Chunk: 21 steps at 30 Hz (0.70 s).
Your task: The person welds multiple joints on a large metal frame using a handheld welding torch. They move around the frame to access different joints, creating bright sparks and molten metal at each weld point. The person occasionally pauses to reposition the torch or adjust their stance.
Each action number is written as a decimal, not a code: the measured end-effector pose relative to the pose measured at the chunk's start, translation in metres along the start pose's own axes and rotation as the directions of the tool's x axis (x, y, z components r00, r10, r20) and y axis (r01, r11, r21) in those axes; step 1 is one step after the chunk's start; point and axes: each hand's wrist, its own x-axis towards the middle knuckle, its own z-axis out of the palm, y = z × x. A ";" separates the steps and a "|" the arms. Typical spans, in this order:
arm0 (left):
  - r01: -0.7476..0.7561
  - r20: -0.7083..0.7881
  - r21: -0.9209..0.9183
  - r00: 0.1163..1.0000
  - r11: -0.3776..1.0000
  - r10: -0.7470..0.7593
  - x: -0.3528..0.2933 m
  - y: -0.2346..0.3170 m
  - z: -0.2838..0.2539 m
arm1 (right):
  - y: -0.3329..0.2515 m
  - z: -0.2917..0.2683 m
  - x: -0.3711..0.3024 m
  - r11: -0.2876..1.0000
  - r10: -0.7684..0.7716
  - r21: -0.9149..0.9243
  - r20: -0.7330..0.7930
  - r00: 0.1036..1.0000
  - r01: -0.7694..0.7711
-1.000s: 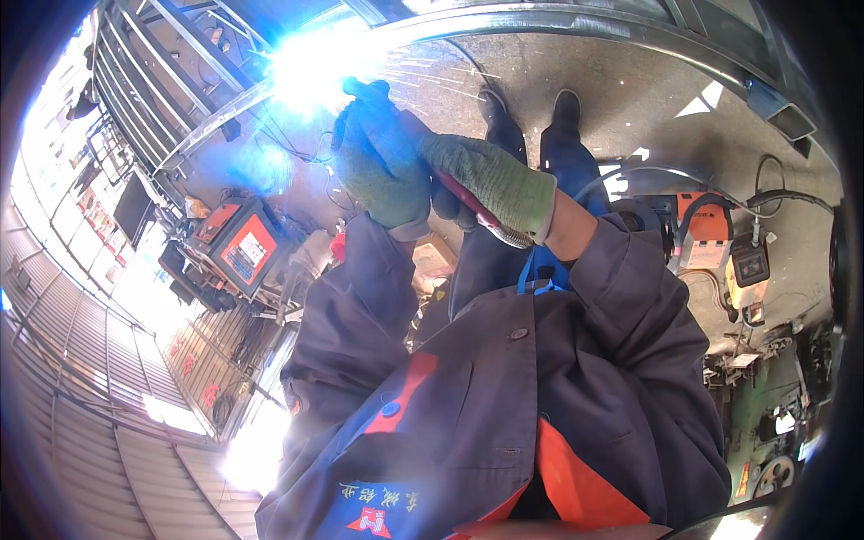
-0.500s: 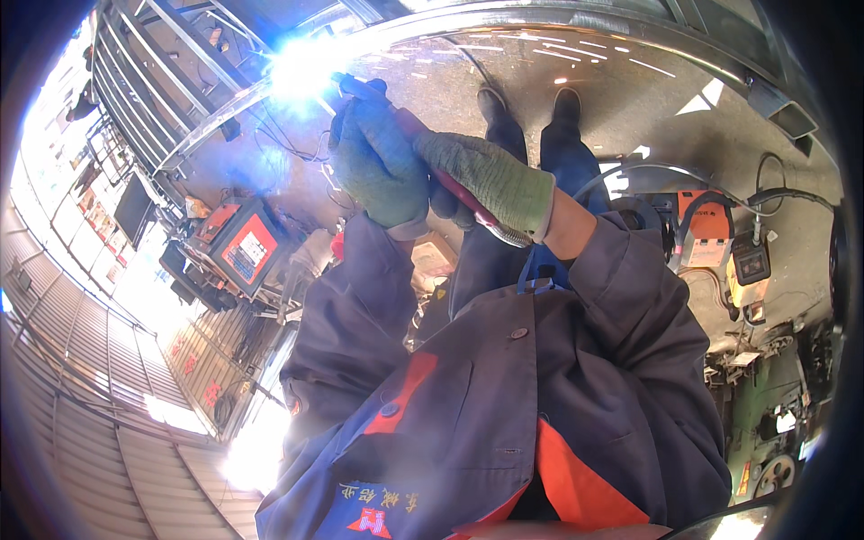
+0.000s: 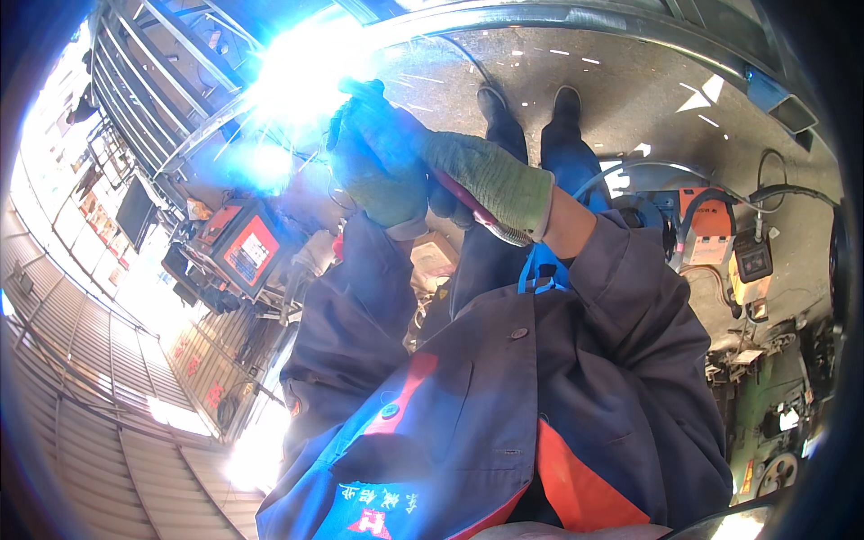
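A red-handled welding torch (image 3: 463, 196) lies in my gloved right hand (image 3: 499, 175), whose fingers are wrapped round the handle. Ahead of it, my gloved left hand (image 3: 382, 166) is closed about the torch's front part. Both gloves are green-grey fabric. A white-blue arc (image 3: 310, 67) glares just past the left fingertips and hides the torch tip and the spot being welded. It burns against a metal frame (image 3: 540, 18) of long bars curving across the top of the view. Sparks fly off to the right.
An orange-and-black machine (image 3: 243, 247) stands at the left, and an orange welding unit (image 3: 705, 225) with cables at the right. A barred metal grille (image 3: 162, 81) fills the upper left. A square tube end (image 3: 787, 110) juts out at upper right. My shoes (image 3: 565, 103) stand on the concrete floor.
The arc glare has grown larger and brighter, with blue light now over the gloves and jacket. The sparks have shifted and look sparser. Both hands stay almost in place on the torch.
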 end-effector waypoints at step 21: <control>0.094 0.016 -0.138 0.996 0.986 -0.093 0.002 0.002 0.001 | -0.007 0.037 -0.010 0.942 -0.052 -0.335 -0.259 0.964 -0.039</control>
